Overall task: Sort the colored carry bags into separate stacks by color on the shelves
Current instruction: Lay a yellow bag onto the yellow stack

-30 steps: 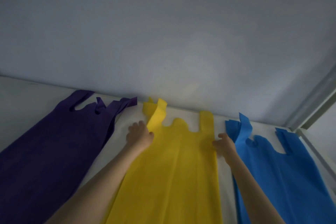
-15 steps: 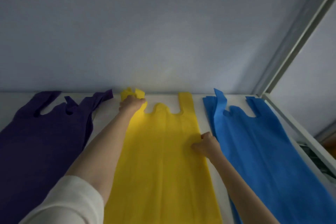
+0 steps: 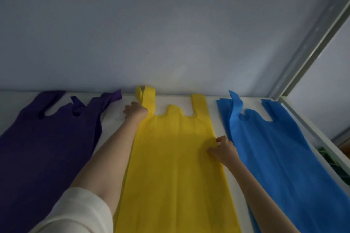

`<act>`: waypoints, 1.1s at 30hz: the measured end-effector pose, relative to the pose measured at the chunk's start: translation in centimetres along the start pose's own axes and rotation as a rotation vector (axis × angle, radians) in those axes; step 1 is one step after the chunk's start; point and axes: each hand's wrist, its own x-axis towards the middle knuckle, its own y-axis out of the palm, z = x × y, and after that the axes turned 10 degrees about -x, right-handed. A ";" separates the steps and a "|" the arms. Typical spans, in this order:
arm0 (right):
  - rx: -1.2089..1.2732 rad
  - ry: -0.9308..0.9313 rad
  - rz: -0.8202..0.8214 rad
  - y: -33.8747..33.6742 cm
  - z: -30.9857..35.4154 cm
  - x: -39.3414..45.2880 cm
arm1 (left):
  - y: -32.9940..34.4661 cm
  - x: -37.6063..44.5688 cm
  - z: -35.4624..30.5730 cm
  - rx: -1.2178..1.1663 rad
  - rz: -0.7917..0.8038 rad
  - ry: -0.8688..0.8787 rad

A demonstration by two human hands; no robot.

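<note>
Yellow bag lies flat in the middle of the white shelf, handles toward the back wall. Left hand has its grip curled at the bag's left handle; right hand pinches its right edge. Purple bag lies well to the left, blue bag just beside on the right.

White gaps between bag stacks

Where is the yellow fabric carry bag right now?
In the head view, the yellow fabric carry bag lies flat mid-shelf between the purple bag and blue bag.
</note>
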 end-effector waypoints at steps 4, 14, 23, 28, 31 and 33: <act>0.009 -0.010 0.002 0.0 -0.1 -0.1 | -0.2 0.1 0.1 -0.066 0.054 0.059; 0.017 -0.009 0.004 -0.1 0.0 -0.4 | -0.9 0.1 -0.8 -0.560 0.333 0.290; 0.011 -0.026 0.009 -0.3 -0.1 -0.5 | -1.1 0.1 0.3 -0.093 0.055 0.015; 0.007 -0.019 -0.012 -0.1 -0.6 -1.2 | -0.8 -1.0 1.7 0.014 0.102 0.012; 0.025 -0.015 -0.049 -0.1 -0.6 -1.6 | -0.5 -2.3 2.9 0.068 0.118 -0.038; 0.038 -0.004 -0.049 -0.1 -0.5 -1.8 | -0.2 -3.2 3.6 0.080 0.148 -0.051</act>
